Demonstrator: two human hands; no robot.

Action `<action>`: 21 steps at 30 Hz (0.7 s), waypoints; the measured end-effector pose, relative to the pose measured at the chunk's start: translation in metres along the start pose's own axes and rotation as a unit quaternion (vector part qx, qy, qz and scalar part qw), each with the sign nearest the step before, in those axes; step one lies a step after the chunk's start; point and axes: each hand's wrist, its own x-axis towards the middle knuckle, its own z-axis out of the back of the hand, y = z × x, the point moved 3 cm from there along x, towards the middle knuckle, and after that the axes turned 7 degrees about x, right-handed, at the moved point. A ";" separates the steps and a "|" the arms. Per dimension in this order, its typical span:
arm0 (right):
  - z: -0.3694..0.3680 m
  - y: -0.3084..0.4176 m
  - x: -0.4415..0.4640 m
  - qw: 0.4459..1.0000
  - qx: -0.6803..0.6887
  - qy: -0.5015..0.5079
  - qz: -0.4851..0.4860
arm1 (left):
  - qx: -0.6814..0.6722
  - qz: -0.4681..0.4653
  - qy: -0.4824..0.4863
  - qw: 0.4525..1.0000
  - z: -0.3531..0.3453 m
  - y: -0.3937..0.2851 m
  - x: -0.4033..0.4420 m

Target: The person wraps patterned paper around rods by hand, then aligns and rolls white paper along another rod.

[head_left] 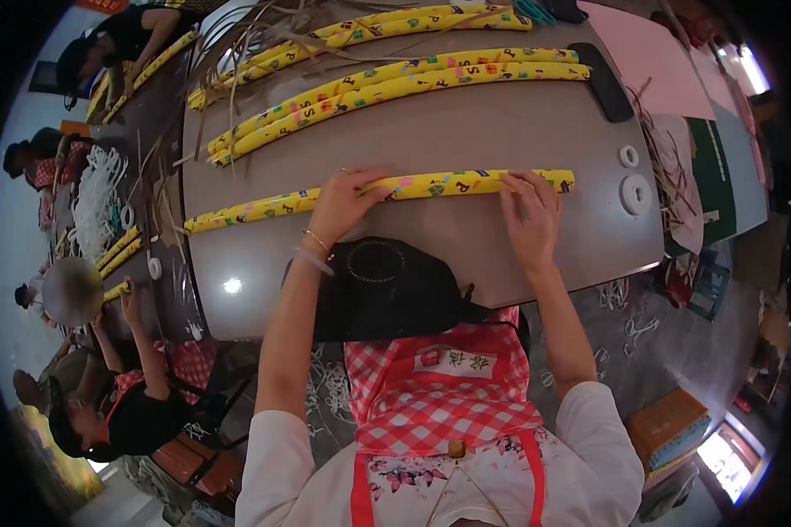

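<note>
Where the brown table (pixel 580 241) meets the red-checked apron (pixel 448 400), one black fabric bag (pixel 378 294) lies on the near side of the yellow patterned roll (pixel 439 185), probably parked there to be close to its owner. The roll itself lies lengthwise across the table in front of the worker. Two hands are on it, set apart, which I take to be for steadying something that could easily turn. The left hand (pixel 347 204) is closed around its middle, thumb on the near side; the right hand (pixel 530 215) has its fingers laid over it toward the right end, though I cannot tell how firmly it grips. Past that right end sit two white tape rolls (pixel 625 195), one smaller than the other.

Beyond the roll, two matching rolls (pixel 395 92) lie side by side, likely paired so they stop each other rolling, with one black phone (pixel 608 88) at their right end. Farther still from it, loose brown strips (pixel 286 39) cross another group of yellow rolls (pixel 413 29); I count two, but the strips and the glare make that uncertain.
</note>
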 end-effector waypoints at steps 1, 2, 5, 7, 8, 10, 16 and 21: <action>-0.007 0.005 0.004 1.000 0.021 0.015 0.003 | 0.011 -0.023 -0.005 1.000 0.000 -0.002 0.001; -0.012 0.008 0.009 0.999 0.042 0.030 0.007 | 0.011 -0.019 -0.010 1.000 0.000 -0.002 0.002; -0.036 0.016 0.016 0.989 0.122 0.063 0.050 | 0.014 -0.001 -0.011 1.000 0.002 -0.004 0.001; -0.050 0.011 0.012 0.985 0.141 0.078 0.060 | -0.019 0.013 -0.005 1.000 0.003 -0.007 0.001; -0.054 0.009 0.012 0.983 0.147 0.090 0.064 | -0.022 0.015 -0.010 1.000 0.003 -0.005 0.001; -0.056 0.009 0.013 0.977 0.173 0.095 0.076 | -0.017 0.034 -0.026 0.999 0.005 0.006 0.001; -0.060 0.010 0.013 0.983 0.138 0.100 0.071 | -0.007 -0.028 -0.127 0.991 0.035 0.052 -0.014; -0.059 0.008 0.013 0.984 0.113 0.107 0.086 | 0.118 0.032 -0.275 0.954 0.091 0.105 -0.060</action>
